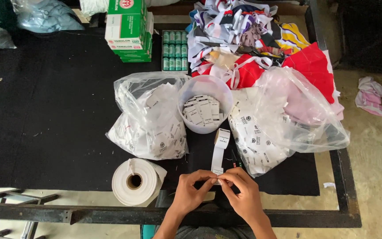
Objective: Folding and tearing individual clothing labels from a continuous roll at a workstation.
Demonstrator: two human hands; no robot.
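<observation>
Both hands pinch the label strip (218, 156) at the table's (45, 132) near edge: left hand (191, 191), right hand (240, 192). Open cloth lies left; two bags, one tub (205, 90), one roll (135, 181).

Label strip (218, 160) end hidden btwn fingertips (214, 180); forearms cut off.

Two clear bags of labels (149, 128), one white tub (205, 108), two label rolls (135, 181), two hands (191, 190).
</observation>
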